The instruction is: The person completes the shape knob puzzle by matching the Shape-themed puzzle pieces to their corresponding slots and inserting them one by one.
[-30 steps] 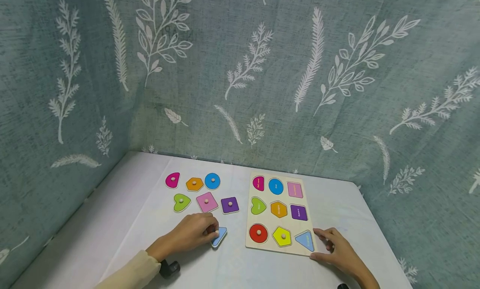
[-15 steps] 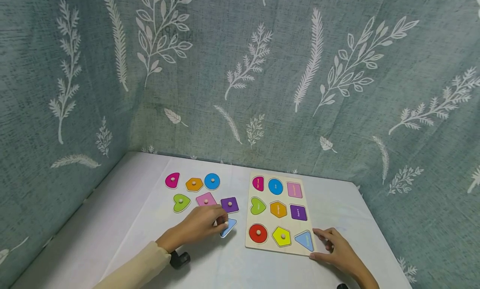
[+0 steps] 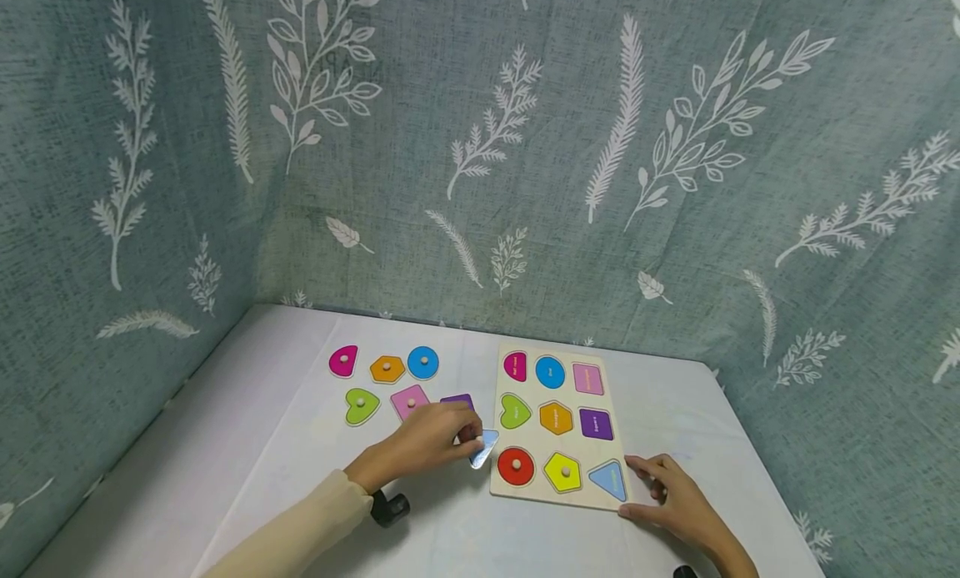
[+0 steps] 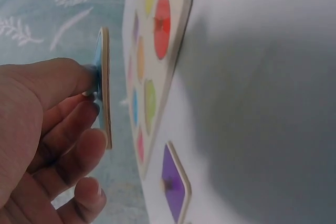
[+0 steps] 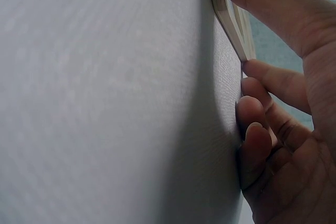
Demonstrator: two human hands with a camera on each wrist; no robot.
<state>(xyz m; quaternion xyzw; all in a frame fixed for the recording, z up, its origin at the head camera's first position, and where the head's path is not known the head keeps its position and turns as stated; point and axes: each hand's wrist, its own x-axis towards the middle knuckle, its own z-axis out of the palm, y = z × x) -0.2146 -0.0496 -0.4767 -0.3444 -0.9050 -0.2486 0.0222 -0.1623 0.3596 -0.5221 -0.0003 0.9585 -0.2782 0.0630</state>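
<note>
My left hand (image 3: 429, 438) pinches a light blue triangle puzzle piece (image 3: 487, 444) by its knob, just left of the puzzle board (image 3: 541, 442). In the left wrist view the triangle (image 4: 106, 90) stands nearly edge-on, raised off the white cloth. My right hand (image 3: 670, 499) holds the board at its near right corner, thumb at the corner and index finger on the right edge. A red circle (image 3: 516, 476) and a yellow pentagon (image 3: 572, 481), both knobbed, sit in the near row. Beside them shows the blue triangle recess (image 3: 607, 479).
Left of the board lie loose knobbed pieces: a magenta half round (image 3: 342, 366), orange hexagon (image 3: 387, 374), blue circle (image 3: 423, 357), green heart (image 3: 365, 411), pink piece (image 3: 402, 397) and purple square (image 4: 174, 177). Patterned fabric (image 3: 420, 161) walls the table's back and sides.
My left hand has lifted the blue triangle and carried it right, to beside the board's left edge, now partly covering the purple square. The right hand has stayed at the board's corner.
</note>
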